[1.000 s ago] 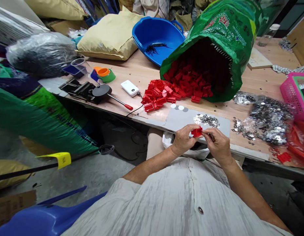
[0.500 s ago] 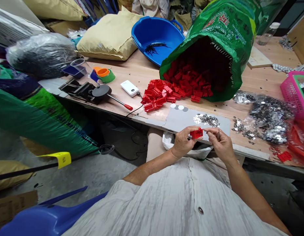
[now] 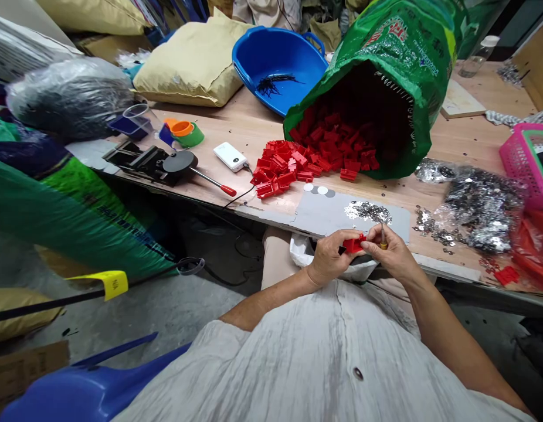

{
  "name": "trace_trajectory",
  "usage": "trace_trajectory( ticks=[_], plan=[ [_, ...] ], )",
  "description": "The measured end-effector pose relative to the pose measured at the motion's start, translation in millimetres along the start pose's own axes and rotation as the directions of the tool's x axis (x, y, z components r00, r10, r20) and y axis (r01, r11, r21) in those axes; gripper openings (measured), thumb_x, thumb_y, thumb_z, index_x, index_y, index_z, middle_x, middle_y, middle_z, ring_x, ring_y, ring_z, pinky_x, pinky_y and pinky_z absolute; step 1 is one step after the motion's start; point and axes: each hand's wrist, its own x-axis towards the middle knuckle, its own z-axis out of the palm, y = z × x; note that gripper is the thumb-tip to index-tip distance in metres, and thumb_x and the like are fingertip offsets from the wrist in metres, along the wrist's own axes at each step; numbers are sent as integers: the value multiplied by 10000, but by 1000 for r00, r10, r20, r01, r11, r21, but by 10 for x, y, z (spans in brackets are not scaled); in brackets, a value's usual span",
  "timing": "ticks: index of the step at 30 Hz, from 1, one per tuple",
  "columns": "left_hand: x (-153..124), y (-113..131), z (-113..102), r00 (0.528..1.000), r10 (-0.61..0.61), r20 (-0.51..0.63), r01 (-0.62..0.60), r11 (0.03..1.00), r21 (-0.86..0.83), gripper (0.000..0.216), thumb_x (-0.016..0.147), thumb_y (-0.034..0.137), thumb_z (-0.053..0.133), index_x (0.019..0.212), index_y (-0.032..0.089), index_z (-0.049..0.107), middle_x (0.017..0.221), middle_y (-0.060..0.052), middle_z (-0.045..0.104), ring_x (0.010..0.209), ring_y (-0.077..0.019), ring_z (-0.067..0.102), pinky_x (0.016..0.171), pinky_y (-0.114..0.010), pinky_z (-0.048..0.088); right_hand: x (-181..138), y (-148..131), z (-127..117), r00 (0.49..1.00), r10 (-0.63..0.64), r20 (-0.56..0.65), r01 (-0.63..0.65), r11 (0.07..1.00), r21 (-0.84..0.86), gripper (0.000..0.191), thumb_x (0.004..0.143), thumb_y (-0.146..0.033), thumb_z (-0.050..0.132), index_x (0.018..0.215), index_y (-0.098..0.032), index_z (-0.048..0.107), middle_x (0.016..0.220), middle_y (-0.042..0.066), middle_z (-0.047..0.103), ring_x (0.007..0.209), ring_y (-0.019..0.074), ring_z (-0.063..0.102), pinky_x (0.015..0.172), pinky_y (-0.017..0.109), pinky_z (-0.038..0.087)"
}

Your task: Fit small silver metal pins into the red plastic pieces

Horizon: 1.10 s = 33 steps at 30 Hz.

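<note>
My left hand (image 3: 331, 257) is closed round a small red plastic piece (image 3: 353, 244), held just in front of the table edge. My right hand (image 3: 391, 253) pinches a thin tool with a yellow grip and metal tip (image 3: 383, 236) against that piece. Just beyond my hands a small heap of shiny metal bits (image 3: 368, 212) lies on a grey card (image 3: 324, 214). Further back, several red plastic pieces (image 3: 282, 167) spill from a big green sack (image 3: 386, 70) lying on its side.
A blue basin (image 3: 278, 61), a white power bank (image 3: 230, 156), a black hand press with a red-tipped lever (image 3: 166, 164) and tape rolls (image 3: 186, 133) stand on the wooden table. At right lie bags of metal bits (image 3: 482, 208) and a pink basket (image 3: 524, 167).
My right hand has brought a thin tool up against the red piece; earlier its fingers only pinched at the piece's side. Both hands have stayed at the table edge.
</note>
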Motion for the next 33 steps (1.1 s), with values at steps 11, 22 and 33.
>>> trace_trajectory(
  ticks=[11,22,33],
  plan=[
    [-129,26,-38,979,-177,105,189,974,-123,316,771,301,770,1028,190,623,1031,-73,749,940,-181,725,832,-305,579,-106,65,5,963,198,181,-218,971,96,409,775,-510,714,886,-230,436,720,-61,478,520,61,329,452,199,251],
    [-196,-66,-96,959,-179,219,237,932,-276,360,728,409,796,958,187,630,955,-56,769,904,-196,733,1143,-528,370,-241,219,21,908,310,281,-400,842,363,480,677,-405,827,909,-232,443,694,-95,361,478,36,261,436,201,196],
    [-173,-277,-115,828,-551,102,504,655,-563,414,704,356,824,980,166,580,1068,-93,743,972,-190,720,895,-353,572,130,168,19,999,23,34,-12,955,-297,262,850,-454,634,962,-221,590,859,21,633,637,139,511,587,281,415]
  ],
)
